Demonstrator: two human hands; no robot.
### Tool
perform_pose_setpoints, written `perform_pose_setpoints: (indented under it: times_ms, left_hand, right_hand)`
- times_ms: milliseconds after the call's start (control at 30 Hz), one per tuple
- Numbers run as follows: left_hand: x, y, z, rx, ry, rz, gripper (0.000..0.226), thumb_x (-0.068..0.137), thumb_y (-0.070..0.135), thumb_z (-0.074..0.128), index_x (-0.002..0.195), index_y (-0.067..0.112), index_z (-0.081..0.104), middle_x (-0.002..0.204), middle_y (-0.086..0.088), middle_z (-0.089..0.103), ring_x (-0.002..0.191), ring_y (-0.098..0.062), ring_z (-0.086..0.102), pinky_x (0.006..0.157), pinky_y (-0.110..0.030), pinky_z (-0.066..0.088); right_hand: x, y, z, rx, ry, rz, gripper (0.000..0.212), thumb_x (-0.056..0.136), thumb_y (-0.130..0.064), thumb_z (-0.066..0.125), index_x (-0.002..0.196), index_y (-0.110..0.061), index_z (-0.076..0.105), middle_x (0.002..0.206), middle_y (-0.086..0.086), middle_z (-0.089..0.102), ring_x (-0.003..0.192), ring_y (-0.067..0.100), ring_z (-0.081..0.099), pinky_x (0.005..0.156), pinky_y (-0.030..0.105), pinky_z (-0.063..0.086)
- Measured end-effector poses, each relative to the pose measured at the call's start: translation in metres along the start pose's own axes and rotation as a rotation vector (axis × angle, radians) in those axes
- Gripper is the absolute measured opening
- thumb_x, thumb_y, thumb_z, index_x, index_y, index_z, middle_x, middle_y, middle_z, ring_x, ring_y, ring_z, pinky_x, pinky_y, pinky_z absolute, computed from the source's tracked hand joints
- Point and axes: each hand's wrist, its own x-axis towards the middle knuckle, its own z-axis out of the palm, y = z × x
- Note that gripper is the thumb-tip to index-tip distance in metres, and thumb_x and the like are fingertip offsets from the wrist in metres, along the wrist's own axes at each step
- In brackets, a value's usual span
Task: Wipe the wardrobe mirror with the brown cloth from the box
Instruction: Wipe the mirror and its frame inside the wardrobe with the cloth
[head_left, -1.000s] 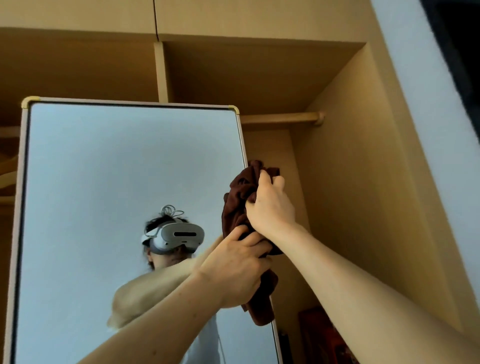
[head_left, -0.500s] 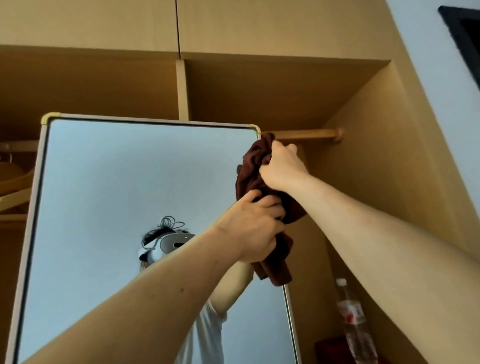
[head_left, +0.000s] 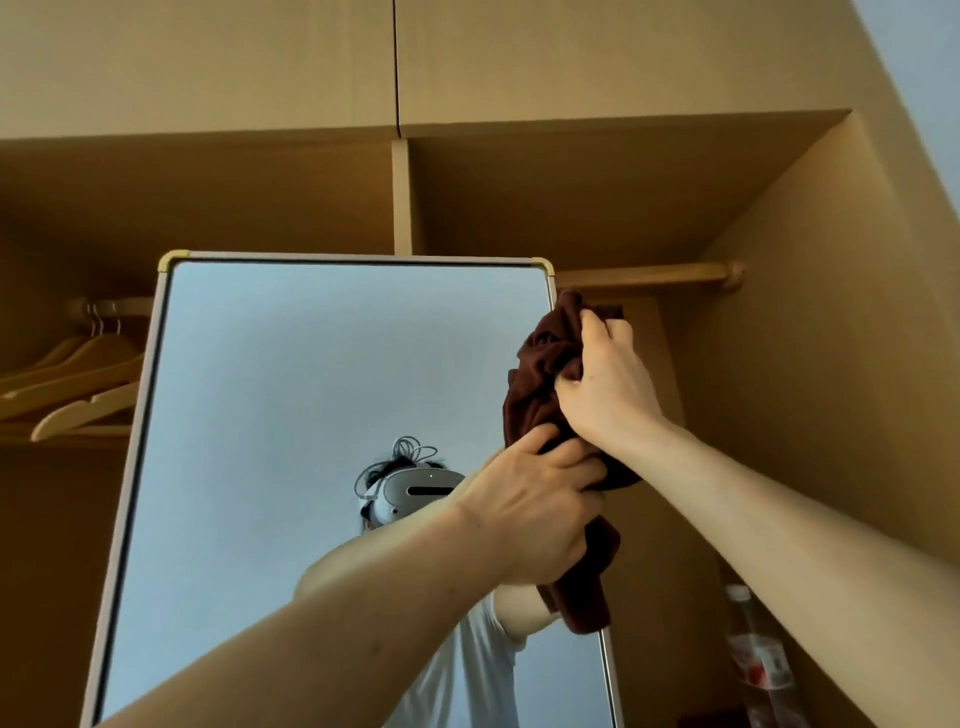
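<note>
The tall wardrobe mirror (head_left: 270, 415) has a pale frame with brass corners and reflects a person wearing a headset. A bunched brown cloth (head_left: 537, 374) lies against the mirror's right edge, just below its top right corner. My right hand (head_left: 605, 379) grips the upper part of the cloth. My left hand (head_left: 530, 512) grips the cloth lower down, and a tail of the cloth hangs below that hand.
Open wardrobe shelving surrounds the mirror. A wooden rail (head_left: 649, 273) runs to the right of the mirror's top. Wooden hangers (head_left: 72, 384) hang at the left. A plastic bottle (head_left: 756, 654) stands at the lower right inside the wardrobe.
Both hands have carried the cloth up the mirror's right edge, from its middle to near the top right corner. The view has tilted upward.
</note>
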Motion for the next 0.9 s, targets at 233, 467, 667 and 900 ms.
perform_pose_setpoints:
  times_ms: [233, 467, 667, 900]
  left_hand:
    - [0.039, -0.051, -0.032, 0.038, 0.035, -0.138, 0.047, 0.089, 0.032, 0.03, 0.119, 0.021, 0.065, 0.131, 0.005, 0.055, 0.126, -0.017, 0.038, 0.106, -0.033, 0.027]
    - [0.012, -0.07, -0.048, -0.282, 0.342, -0.204, 0.037, 0.08, 0.018, 0.06, 0.116, 0.009, 0.063, 0.12, -0.006, 0.053, 0.112, -0.022, 0.045, 0.092, -0.031, 0.043]
    - [0.006, -0.119, -0.069, -0.185, 0.404, -0.634, 0.055, 0.079, 0.036, 0.067, 0.125, 0.015, 0.046, 0.126, 0.0, 0.044, 0.115, -0.018, 0.04, 0.088, -0.029, 0.041]
    - [0.048, -0.144, -0.077, -0.164, 0.188, -0.624, 0.113, 0.065, 0.043, 0.075, 0.149, 0.013, 0.006, 0.138, -0.003, 0.044, 0.129, -0.024, 0.038, 0.102, -0.043, 0.036]
  right_hand:
    - [0.065, -0.039, -0.015, -0.291, 0.169, -0.305, 0.071, 0.088, -0.014, 0.061, 0.146, -0.016, 0.021, 0.143, 0.014, 0.028, 0.118, 0.035, 0.043, 0.097, 0.044, 0.036]
    - [0.101, -0.046, -0.03, -0.328, -0.066, -0.45, 0.067, 0.083, -0.019, 0.062, 0.142, -0.024, 0.031, 0.144, 0.006, 0.037, 0.125, 0.033, 0.04, 0.098, 0.045, 0.032]
    - [0.101, -0.056, -0.03, -0.369, -0.083, -0.574, 0.065, 0.082, -0.009, 0.061, 0.139, -0.026, 0.036, 0.14, 0.002, 0.042, 0.122, 0.029, 0.044, 0.1, 0.045, 0.035]
    - [0.098, -0.043, -0.038, 0.122, -0.21, -0.497, 0.078, 0.074, -0.018, 0.075, 0.135, -0.03, 0.027, 0.139, -0.003, 0.035, 0.111, 0.024, 0.051, 0.084, 0.037, 0.049]
